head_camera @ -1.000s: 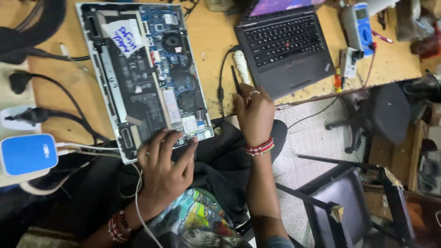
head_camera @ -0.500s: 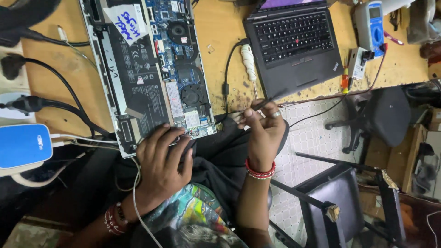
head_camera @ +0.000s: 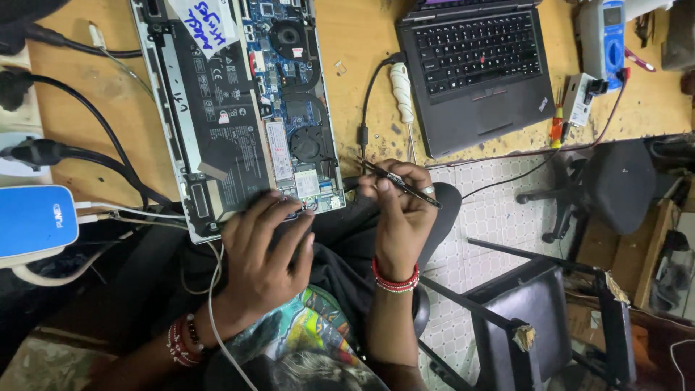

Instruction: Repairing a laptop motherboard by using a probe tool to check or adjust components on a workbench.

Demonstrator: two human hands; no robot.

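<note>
An opened silver laptop [head_camera: 239,108] lies bottom-up on the wooden bench, its black battery, fans and circuit board exposed. My left hand [head_camera: 264,250] rests spread on its near edge, fingers touching the board by a small white card. My right hand [head_camera: 398,210] is just right of that corner and pinches a slim black tool [head_camera: 398,181], a pen-like driver, held level across the fingers. A white-handled screwdriver [head_camera: 402,98] lies on the bench just beyond the right hand.
A black laptop [head_camera: 478,69] sits open at the back right, with a blue multimeter [head_camera: 607,29] and small tools beside it. Black cables [head_camera: 87,156] and a blue-white box [head_camera: 32,221] lie at the left. Black chairs [head_camera: 550,304] stand on the tiled floor to the right.
My right hand has pulled back from the bench toward me and now holds the black tool level near the laptop's corner. The left hand stays on the laptop's near edge.
</note>
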